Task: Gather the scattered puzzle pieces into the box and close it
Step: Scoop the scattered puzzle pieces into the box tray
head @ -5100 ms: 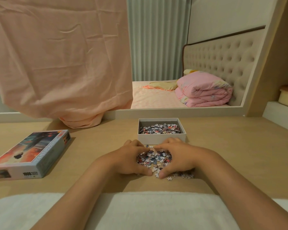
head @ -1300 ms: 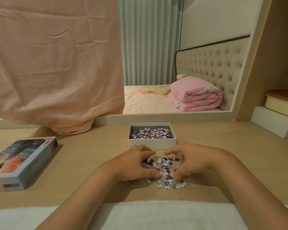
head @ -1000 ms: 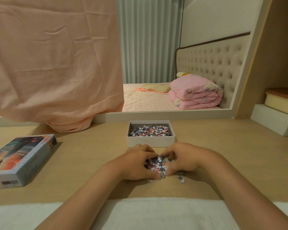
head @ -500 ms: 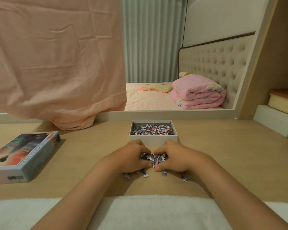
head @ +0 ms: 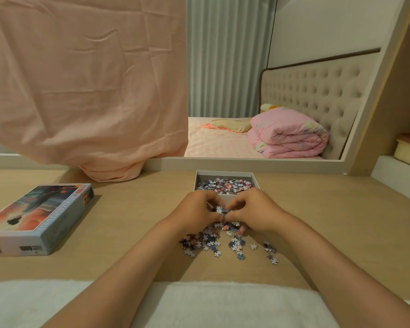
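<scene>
A white open box point(head: 225, 173) stands on the wooden table, partly filled with small puzzle pieces. Just in front of it my left hand point(head: 197, 211) and my right hand point(head: 253, 213) are cupped together, raised off the table, holding a handful of puzzle pieces between them. Loose puzzle pieces point(head: 213, 243) lie scattered on the table below and behind my hands. The printed box lid point(head: 37, 215) lies flat at the left of the table.
A pink cloth point(head: 88, 86) hangs down to the table's back left. A white ledge point(head: 399, 176) stands at the right. A white towel point(head: 199, 304) covers the near table edge under my forearms. A mirror point(head: 258, 91) lines the back.
My hands pressed the pieces into a pile, closed on a handful and lifted it toward the box. Several pieces stayed scattered on the table.
</scene>
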### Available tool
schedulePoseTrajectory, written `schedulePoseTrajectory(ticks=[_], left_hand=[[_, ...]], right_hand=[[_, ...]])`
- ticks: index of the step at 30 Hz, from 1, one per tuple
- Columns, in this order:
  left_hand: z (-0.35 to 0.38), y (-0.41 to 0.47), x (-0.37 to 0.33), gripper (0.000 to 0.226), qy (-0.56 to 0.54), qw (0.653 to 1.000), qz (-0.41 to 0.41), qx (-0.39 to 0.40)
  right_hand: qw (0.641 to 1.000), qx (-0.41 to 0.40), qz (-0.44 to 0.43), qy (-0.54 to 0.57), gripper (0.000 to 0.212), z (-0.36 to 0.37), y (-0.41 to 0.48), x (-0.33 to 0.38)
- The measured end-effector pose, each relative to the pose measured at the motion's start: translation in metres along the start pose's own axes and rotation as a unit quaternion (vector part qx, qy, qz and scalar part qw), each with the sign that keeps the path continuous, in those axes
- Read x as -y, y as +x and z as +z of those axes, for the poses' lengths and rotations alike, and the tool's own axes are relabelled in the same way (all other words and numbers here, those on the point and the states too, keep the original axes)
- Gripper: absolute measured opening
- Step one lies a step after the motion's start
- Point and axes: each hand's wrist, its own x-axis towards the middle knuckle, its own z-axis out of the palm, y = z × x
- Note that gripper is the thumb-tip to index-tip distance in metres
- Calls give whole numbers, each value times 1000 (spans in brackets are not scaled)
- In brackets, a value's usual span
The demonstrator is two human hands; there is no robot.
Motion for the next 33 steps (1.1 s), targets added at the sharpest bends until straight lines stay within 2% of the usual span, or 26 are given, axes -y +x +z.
schedulePoseTrajectory(ticks=[4, 9, 12, 15, 17, 22, 24, 26, 29, 31, 33], left_hand=[[-17, 26, -11, 24, -51, 998, 7, -48], [-35, 66, -19, 24, 8, 997, 26, -71], [-31, 76, -10, 37, 73, 997, -1, -19], [-28, 73, -1, 37, 141, 990, 0, 10], [-29, 66, 1, 31, 146, 989, 17, -6], [-32, 41, 6, 16, 139, 985, 66, -77], [-35, 26, 6, 15, 150, 985, 60, -55], [-39, 8, 6, 20, 167, 986, 25, 15], [-41, -12, 7, 53, 199, 973, -38, 108], [-38, -19, 9, 63, 221, 963, -69, 140], [-33, -23, 10, 61, 232, 955, -76, 167]], right_hand=[[996, -80, -32, 20, 13, -19, 18, 16], [984, -159, -79, -25, 16, -34, 53, 24], [982, -158, -74, -71, 25, -33, 70, 14], [977, -112, -57, -169, 21, -32, 70, 3], [978, -105, -61, -170, 21, -32, 67, -3], [972, -164, -107, -132, 27, -34, 48, 4], [974, -139, -126, -129, 25, -29, 35, 13], [980, -59, -128, -142, 23, -19, 21, 20], [971, 58, -95, -211, 29, -3, 5, 23], [958, 79, -88, -260, 36, 7, 3, 18], [949, 88, -82, -291, 40, 13, 3, 15]])
